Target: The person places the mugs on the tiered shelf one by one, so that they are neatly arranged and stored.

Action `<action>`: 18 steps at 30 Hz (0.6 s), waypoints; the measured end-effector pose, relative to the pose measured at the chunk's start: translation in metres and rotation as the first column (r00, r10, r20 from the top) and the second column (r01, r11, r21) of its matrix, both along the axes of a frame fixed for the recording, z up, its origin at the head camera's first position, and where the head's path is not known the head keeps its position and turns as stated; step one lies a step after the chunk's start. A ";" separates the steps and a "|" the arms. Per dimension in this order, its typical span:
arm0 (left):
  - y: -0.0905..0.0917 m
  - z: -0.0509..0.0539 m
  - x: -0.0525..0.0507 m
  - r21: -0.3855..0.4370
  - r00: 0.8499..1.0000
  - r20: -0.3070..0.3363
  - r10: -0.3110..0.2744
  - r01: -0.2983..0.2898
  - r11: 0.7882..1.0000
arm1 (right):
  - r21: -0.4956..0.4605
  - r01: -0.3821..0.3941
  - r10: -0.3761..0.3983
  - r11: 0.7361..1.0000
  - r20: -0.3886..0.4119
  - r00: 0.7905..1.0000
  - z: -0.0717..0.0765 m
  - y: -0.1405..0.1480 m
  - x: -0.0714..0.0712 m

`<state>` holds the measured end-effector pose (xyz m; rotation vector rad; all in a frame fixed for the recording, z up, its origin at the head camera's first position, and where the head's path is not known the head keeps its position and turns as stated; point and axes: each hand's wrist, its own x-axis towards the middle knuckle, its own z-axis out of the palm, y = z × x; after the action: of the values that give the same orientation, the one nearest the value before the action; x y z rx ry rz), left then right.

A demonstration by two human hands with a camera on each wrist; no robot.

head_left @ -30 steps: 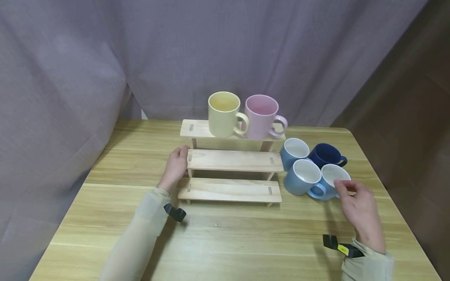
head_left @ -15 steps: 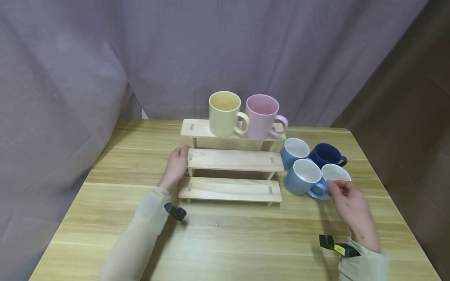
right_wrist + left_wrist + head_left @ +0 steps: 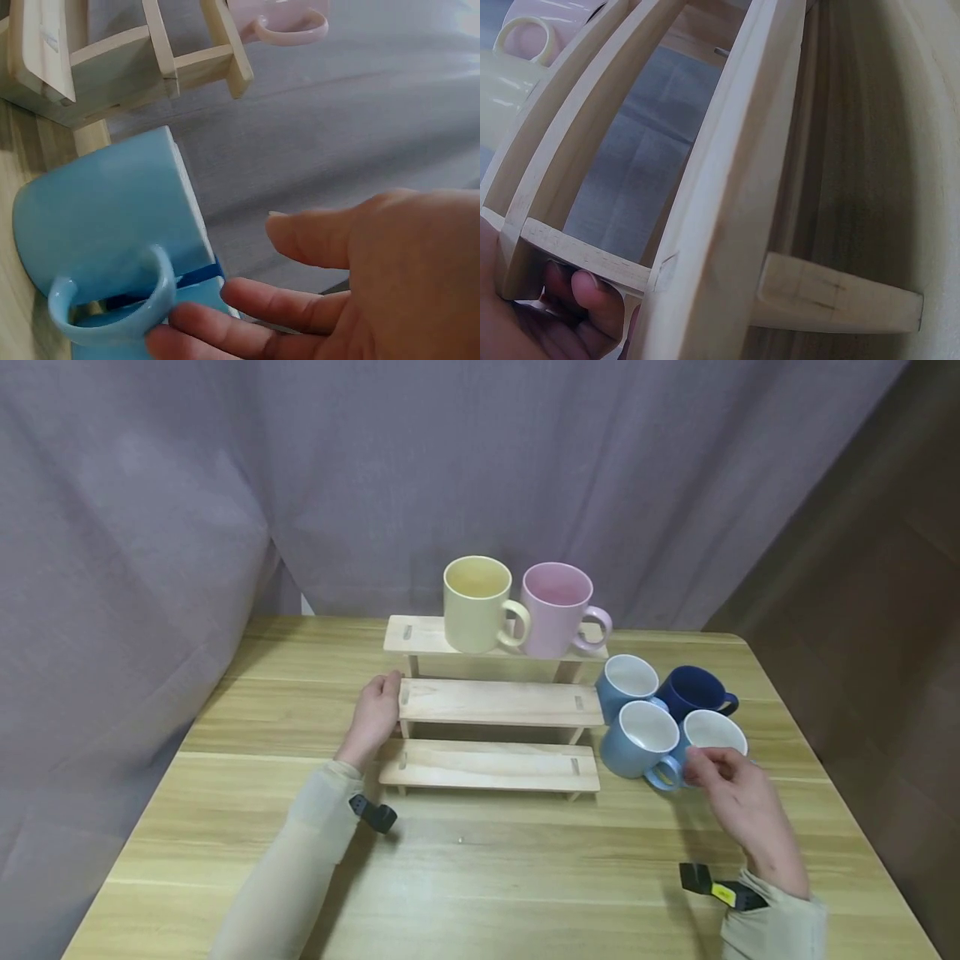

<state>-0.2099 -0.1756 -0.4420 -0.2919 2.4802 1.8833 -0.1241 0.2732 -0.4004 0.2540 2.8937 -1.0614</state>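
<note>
so the left hand (image 3: 375, 714) has its fingers curled round the left end of the wooden rack (image 3: 502, 702), right at the middle shelf (image 3: 457, 700), and the left wrist view shows fingertips tucked under the wood. the rack stands on the desk (image 3: 480, 868), three steps going up from near to far.

the right hand (image 3: 746, 802) is over on the right by the bunch of blue mugs. its fingers are loosely extended with the thumb well apart from them, so it's not gripping anything. they're right at the handle of the near left light blue mug (image 3: 637, 752) and in front of the near right light blue mug (image 3: 715, 735). can't really tell if skin is touching the handle or just beside it.

all the blue ones stand upright on the desk just right of the rack: those two, plus the far left light blue mug (image 3: 625, 689) behind them, close to the end of the middle shelf, and the dark blue mug (image 3: 693, 693) at far right with its handle pointing right.

up on the top shelf (image 3: 423, 635) there's the yellow mug (image 3: 477, 610) and, to its right, the pink mug (image 3: 557, 610), both upright, handles to the right. a grey curtain (image 3: 420, 460) hangs behind the whole lot.
</note>
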 end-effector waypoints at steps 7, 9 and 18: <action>0.001 0.000 0.001 -0.007 1.000 0.000 0.004 -0.004 1.000 | 0.038 -0.110 0.107 0.993 0.075 0.991 -0.009 0.000 -0.005; 0.001 0.000 0.000 -0.003 1.000 0.005 0.008 -0.008 1.000 | 0.037 -0.113 0.109 0.993 0.092 0.990 -0.010 0.000 -0.006; 0.002 -0.001 -0.001 0.017 1.000 0.012 0.029 -0.029 0.999 | 0.050 -0.131 0.123 0.990 0.141 0.982 -0.014 -0.006 -0.010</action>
<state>-0.2114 -0.1736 -0.4425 -0.3393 2.4644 1.9073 -0.1339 0.2671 -0.4146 0.1371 2.7781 -0.9024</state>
